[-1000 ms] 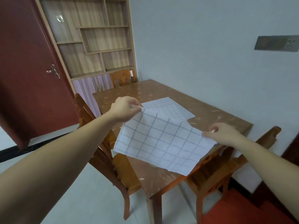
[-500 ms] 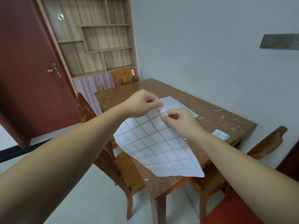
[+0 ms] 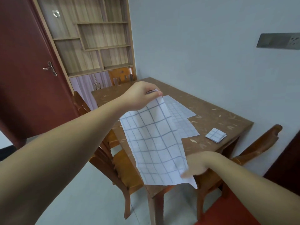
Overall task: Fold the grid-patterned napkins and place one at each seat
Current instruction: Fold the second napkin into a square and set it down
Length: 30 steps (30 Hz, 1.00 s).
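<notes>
- A grid-patterned napkin (image 3: 154, 143) is held up by its top edge above the near part of the table (image 3: 219, 114), and its loose body hangs down and drapes toward the near table corner.
- The bunched top of this napkin is pinched by the left hand (image 3: 141, 98), with fingers and thumb closed together on the cloth.
- The right hand (image 3: 198, 164) is seen at the napkin's lower right edge, with its fingers pointed toward the cloth. The hand is blurred, so it cannot be told whether the edge is gripped or only touched.
- Flat napkins (image 3: 180, 109) of the same pattern are spread on the tabletop behind the raised one, overlapping one another and partly hidden by it.
- A folded napkin (image 3: 215, 135), a small square packet, lies on the table near its right edge, apart from the flat ones and just in front of the right chair (image 3: 259, 143).
- A left chair (image 3: 116, 161) is pushed in at the table's left side, below the left forearm.
- A far chair (image 3: 121, 75) is set at the far end of the table.
- A red door (image 3: 24, 70) and a wooden shelf unit (image 3: 97, 38) are seen beyond the table on the left.
- A grey wall panel (image 3: 278, 41) is mounted on the pale wall on the right.
</notes>
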{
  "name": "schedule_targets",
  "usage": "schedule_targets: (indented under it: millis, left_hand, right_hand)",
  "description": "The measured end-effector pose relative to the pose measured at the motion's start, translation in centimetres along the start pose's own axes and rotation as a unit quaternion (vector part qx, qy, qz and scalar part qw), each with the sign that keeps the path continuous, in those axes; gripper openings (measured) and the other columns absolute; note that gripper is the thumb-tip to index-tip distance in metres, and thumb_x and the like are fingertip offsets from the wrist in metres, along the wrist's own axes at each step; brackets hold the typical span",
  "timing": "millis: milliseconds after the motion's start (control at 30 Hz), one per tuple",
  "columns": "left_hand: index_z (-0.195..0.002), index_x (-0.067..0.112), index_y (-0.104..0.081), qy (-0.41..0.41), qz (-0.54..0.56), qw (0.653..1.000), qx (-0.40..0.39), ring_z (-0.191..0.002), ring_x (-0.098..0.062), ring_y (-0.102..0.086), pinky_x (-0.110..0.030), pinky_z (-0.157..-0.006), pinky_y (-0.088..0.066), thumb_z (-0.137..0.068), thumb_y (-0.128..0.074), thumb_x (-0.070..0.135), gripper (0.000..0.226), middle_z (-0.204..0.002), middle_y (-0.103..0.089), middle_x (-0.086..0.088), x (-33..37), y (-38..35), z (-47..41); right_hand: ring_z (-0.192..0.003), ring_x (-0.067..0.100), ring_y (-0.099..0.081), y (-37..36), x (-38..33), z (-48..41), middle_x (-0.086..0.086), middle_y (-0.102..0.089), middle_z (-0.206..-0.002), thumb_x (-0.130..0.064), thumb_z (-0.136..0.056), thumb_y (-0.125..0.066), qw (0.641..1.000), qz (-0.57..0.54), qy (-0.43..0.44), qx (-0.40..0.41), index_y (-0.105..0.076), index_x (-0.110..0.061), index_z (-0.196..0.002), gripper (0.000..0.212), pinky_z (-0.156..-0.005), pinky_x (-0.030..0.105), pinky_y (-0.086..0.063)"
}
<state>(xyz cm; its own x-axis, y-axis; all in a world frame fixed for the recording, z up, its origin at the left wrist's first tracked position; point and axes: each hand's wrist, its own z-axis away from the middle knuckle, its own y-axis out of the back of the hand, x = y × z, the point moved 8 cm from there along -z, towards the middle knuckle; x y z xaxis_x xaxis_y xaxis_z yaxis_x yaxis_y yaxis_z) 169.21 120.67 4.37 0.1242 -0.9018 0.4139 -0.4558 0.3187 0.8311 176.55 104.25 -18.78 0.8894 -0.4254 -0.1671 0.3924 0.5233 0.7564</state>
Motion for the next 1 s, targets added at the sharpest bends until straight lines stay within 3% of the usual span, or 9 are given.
schedule_targets:
  millis: [133, 267, 367, 500, 567, 667, 767, 900, 1000]
  left_hand:
    - [-0.102, 0.011, -0.074, -0.038, 0.001, 0.999, 0.009, -0.093, -0.013, -0.065, -0.039, -0.085, -0.053, -0.099, -0.056, 0.030, 0.027, -0.098, -0.073, -0.001, 1.4, -0.6, -0.2]
    - [-0.090, 0.005, -0.072, -0.047, 0.034, 0.990, 0.132, -0.079, -0.016, -0.064, -0.038, -0.073, -0.052, -0.097, -0.053, 0.036, 0.037, -0.082, -0.070, -0.007, 0.7, 0.5, -0.4]
    - [-0.098, 0.015, -0.068, 0.076, 0.172, 0.961, 0.204, -0.081, -0.006, -0.059, -0.028, -0.072, -0.046, -0.100, -0.045, 0.040, 0.034, -0.087, -0.066, 0.003, -2.9, 0.1, 0.8]
    - [-0.125, 0.017, -0.061, 0.344, 0.420, 0.803, 0.245, -0.109, -0.021, -0.062, -0.034, -0.090, -0.051, -0.101, -0.043, 0.047, 0.042, -0.119, -0.066, -0.001, -10.6, -7.1, 6.7]
    - [-0.125, 0.012, -0.061, 0.421, 0.508, 0.730, 0.178, -0.101, -0.025, -0.066, -0.035, -0.074, -0.056, -0.102, -0.042, 0.045, 0.045, -0.120, -0.067, -0.007, -10.4, -11.7, 9.2]
    - [-0.085, 0.008, -0.070, 0.429, 0.597, 0.676, 0.049, -0.061, -0.021, -0.071, -0.022, -0.041, -0.051, -0.105, -0.033, 0.034, 0.049, -0.073, -0.073, -0.010, -6.8, -15.5, 11.1]
    - [-0.101, 0.015, -0.077, 0.407, 0.674, 0.615, -0.031, -0.085, -0.026, -0.075, -0.036, -0.069, -0.060, -0.097, -0.030, 0.061, 0.065, -0.099, -0.077, -0.013, -5.0, -16.8, 10.5]
    - [-0.137, 0.017, -0.058, 0.416, 0.684, 0.595, -0.070, -0.120, -0.038, -0.061, -0.051, -0.095, -0.048, -0.086, -0.023, 0.080, 0.088, -0.131, -0.064, -0.016, -6.1, -16.9, 9.4]
    - [-0.128, 0.017, -0.065, 0.386, 0.664, 0.634, -0.094, -0.116, -0.036, -0.064, -0.052, -0.096, -0.047, -0.090, -0.033, 0.073, 0.075, -0.128, -0.066, -0.015, -6.2, -15.4, 9.0]
  right_hand:
    - [-0.106, 0.013, -0.067, 8.3, -1.8, 3.4, -0.009, -0.070, -0.114, -0.046, -0.090, -0.063, 0.901, -0.366, 0.111, 0.206, -0.066, -0.025, -0.119, 0.036, -0.089, 0.027, -0.054]
    - [-0.102, 0.012, -0.069, 11.1, -3.4, 5.7, -0.007, -0.074, -0.110, -0.032, -0.092, -0.065, 0.896, -0.352, 0.151, 0.226, -0.071, -0.020, -0.113, 0.024, -0.088, 0.027, -0.053]
    - [-0.096, 0.006, -0.070, 12.3, -3.0, 7.0, -0.009, -0.076, -0.102, -0.029, -0.092, -0.065, 0.879, -0.376, 0.166, 0.240, -0.073, -0.025, -0.104, 0.015, -0.083, 0.020, -0.052]
    - [-0.104, 0.027, -0.071, 13.8, -0.1, 7.7, 0.008, -0.075, -0.110, -0.020, -0.080, -0.075, 0.765, -0.557, 0.212, 0.244, -0.072, -0.013, -0.110, 0.030, -0.093, 0.043, -0.054]
    - [-0.111, 0.033, -0.067, 13.9, 1.7, 7.1, 0.017, -0.070, -0.118, -0.017, -0.070, -0.081, 0.691, -0.647, 0.231, 0.226, -0.070, -0.007, -0.114, 0.047, -0.097, 0.048, -0.051]
    - [-0.115, 0.035, -0.064, 12.3, 4.1, 5.0, 0.020, -0.067, -0.123, -0.020, -0.073, -0.077, 0.611, -0.740, 0.196, 0.203, -0.064, -0.002, -0.125, 0.056, -0.097, 0.049, -0.051]
    - [-0.092, 0.029, -0.073, 9.9, 6.3, 2.5, 0.016, -0.075, -0.105, -0.018, -0.090, -0.061, 0.610, -0.758, 0.084, 0.216, -0.066, -0.005, -0.119, 0.032, -0.079, 0.042, -0.056]
    - [-0.086, 0.032, -0.073, 7.1, 8.5, 0.6, 0.018, -0.076, -0.097, -0.021, -0.095, -0.060, 0.616, -0.757, -0.015, 0.216, -0.067, -0.004, -0.113, 0.027, -0.083, 0.047, -0.055]
    - [-0.077, 0.028, -0.075, 6.6, 9.4, 0.7, 0.016, -0.077, -0.090, -0.020, -0.097, -0.057, 0.635, -0.741, -0.037, 0.217, -0.067, -0.005, -0.109, 0.022, -0.075, 0.044, -0.056]
